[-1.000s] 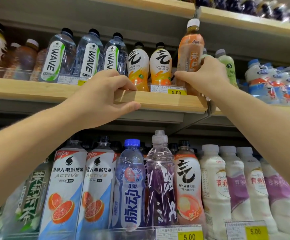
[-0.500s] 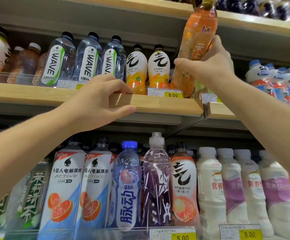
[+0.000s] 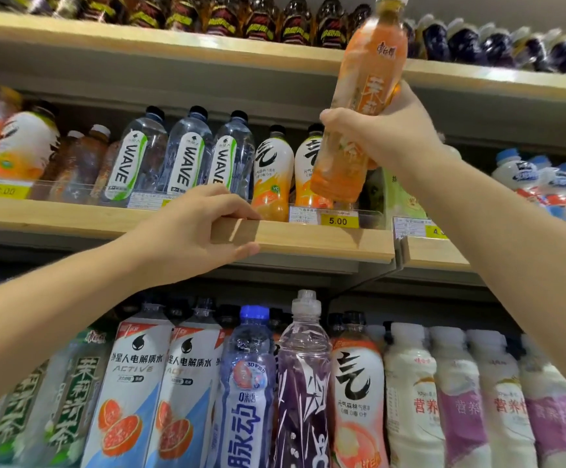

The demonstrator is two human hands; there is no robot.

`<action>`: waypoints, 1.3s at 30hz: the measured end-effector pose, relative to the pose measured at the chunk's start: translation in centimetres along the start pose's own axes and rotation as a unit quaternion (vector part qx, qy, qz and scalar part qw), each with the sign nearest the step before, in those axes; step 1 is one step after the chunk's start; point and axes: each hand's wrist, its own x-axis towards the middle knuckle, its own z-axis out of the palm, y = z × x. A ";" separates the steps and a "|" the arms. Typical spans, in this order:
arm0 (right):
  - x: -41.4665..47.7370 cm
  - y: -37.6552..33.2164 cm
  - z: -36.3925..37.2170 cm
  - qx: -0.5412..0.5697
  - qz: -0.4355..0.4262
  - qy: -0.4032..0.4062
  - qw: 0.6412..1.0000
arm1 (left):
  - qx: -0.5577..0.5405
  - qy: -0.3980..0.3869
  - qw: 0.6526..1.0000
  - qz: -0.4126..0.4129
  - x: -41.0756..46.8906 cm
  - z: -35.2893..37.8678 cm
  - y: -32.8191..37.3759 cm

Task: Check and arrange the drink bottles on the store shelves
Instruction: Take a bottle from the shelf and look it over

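My right hand (image 3: 389, 136) grips an orange tea bottle (image 3: 362, 96) with a white cap, held tilted in the air in front of the middle shelf, its cap up near the top shelf. My left hand (image 3: 190, 238) grips the wooden front edge of the middle shelf (image 3: 325, 239), fingers over the top and thumb underneath. Behind it stand three clear WAVE water bottles (image 3: 183, 157) and two white-and-orange soda bottles (image 3: 271, 173).
The top shelf (image 3: 173, 52) carries a row of dark bottles. The lower shelf holds electrolyte water (image 3: 129, 393), a blue-capped bottle (image 3: 248, 383), a purple bottle (image 3: 303, 383) and white milk drinks (image 3: 413, 400). A yellow 5.00 price tag (image 3: 338, 220) sits on the shelf rail.
My right hand has lifted the orange tea bottle off the middle shelf and raised it up and out, tilted. My left hand has stayed on the shelf edge.
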 end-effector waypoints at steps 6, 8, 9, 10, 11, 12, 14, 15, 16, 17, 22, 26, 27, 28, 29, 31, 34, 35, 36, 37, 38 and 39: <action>-1.6 -2.0 2.5 -0.021 0.013 -0.040 0.999 | 0.011 -0.013 1.000 -0.013 -1.6 -2.5 -2.3; -2.3 -3.1 3.6 -0.023 0.021 -0.044 0.999 | 0.020 -0.018 0.999 -0.020 -2.6 -3.6 -3.8; -2.7 -3.7 4.2 -0.022 0.025 -0.047 0.998 | 0.023 -0.017 0.999 -0.023 -3.1 -4.1 -4.7; -3.1 -4.3 4.9 -0.017 0.030 -0.051 0.998 | 0.024 -0.015 0.999 -0.027 -3.7 -4.7 -5.5; -3.5 -4.7 5.6 -0.011 0.034 -0.054 0.998 | 0.026 -0.013 0.999 -0.029 -4.2 -5.3 -6.5; -3.9 -5.2 6.4 -0.003 0.039 -0.056 0.998 | 0.029 -0.009 0.999 -0.030 -4.8 -5.9 -7.4; -4.8 -6.3 8.1 0.005 0.046 -0.064 0.997 | 0.039 0.003 0.999 -0.031 -6.2 -7.1 -9.3; -5.3 -6.8 8.9 0.007 0.049 -0.071 0.996 | 0.045 0.013 0.998 -0.035 -6.9 -7.6 -10.3; -5.7 -7.4 9.8 0.008 0.052 -0.077 0.996 | 0.049 0.021 0.998 -0.038 -7.5 -8.1 -11.1; -6.2 -7.9 10.6 0.010 0.056 -0.080 0.995 | 0.050 0.025 0.998 -0.039 -8.0 -8.6 -11.9; -7.8 -10.2 14.3 0.012 0.066 -0.093 0.993 | 0.031 -0.002 0.999 -0.017 -9.0 -10.3 -14.0; -7.7 -11.5 17.0 0.024 0.106 -0.110 0.988 | 0.018 -0.007 1.000 -0.017 -9.2 -10.3 -14.4; -7.7 -11.8 17.5 0.030 0.111 -0.115 0.987 | 0.020 -0.004 1.000 -0.017 -9.3 -10.1 -14.5; -7.6 -12.0 18.0 0.036 0.113 -0.122 0.985 | 0.022 0.001 1.000 -0.018 -9.4 -10.1 -14.7; -7.6 -12.1 18.5 0.041 0.112 -0.127 0.985 | 0.027 0.007 0.999 -0.019 -9.6 -10.3 -14.9; -7.6 -12.4 19.4 0.044 0.099 -0.133 0.985 | 0.041 0.016 0.998 -0.033 -10.2 -10.9 -15.6; -7.3 -12.5 20.9 0.049 0.089 -0.154 0.983 | 0.057 0.012 0.996 -0.060 -11.3 -12.3 -17.2; -7.3 -12.5 21.3 0.050 0.084 -0.164 0.982 | 0.063 0.008 0.996 -0.069 -11.7 -12.8 -17.7; -7.3 -12.5 21.8 0.053 0.076 -0.173 0.981 | 0.067 0.007 0.995 -0.076 -12.1 -13.4 -18.3; -7.3 -12.5 22.3 0.057 0.070 -0.180 0.980 | 0.068 0.011 0.994 -0.084 -12.5 -13.9 -18.8; -7.3 -12.7 22.7 0.059 0.064 -0.186 0.979 | 0.068 0.019 0.993 -0.090 -13.0 -14.4 -19.3; -7.3 -12.9 23.2 0.061 0.059 -0.188 0.978 | 0.068 0.028 0.993 -0.094 -13.3 -14.7 -19.8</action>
